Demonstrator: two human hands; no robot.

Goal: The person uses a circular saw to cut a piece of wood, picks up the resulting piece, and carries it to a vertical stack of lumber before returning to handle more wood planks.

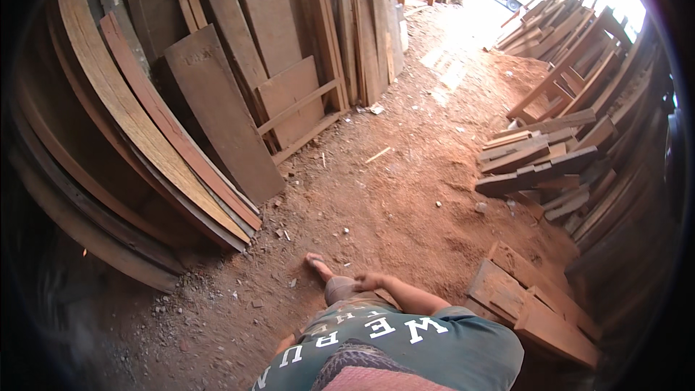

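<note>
My right hand (369, 281) hangs in front of my body beside my thigh, near the knee. Its fingers look loosely bent and apart, and I see nothing in them. A small piece of my left arm (285, 344) shows at the side of my dark green shirt (405, 340); the left hand itself is hidden. One bare or sandalled foot (317, 264) is ahead on the reddish ground (384, 195). Neither arm touches any of the wood around me.
Long planks (137, 94) and brown boards (224, 116) lean along the left. A wooden frame (311, 127) stands beyond them. Stacked timber offcuts (543, 166) line the right, with wooden panels (536, 304) close by at lower right. Wood chips litter the ground toward a bright opening.
</note>
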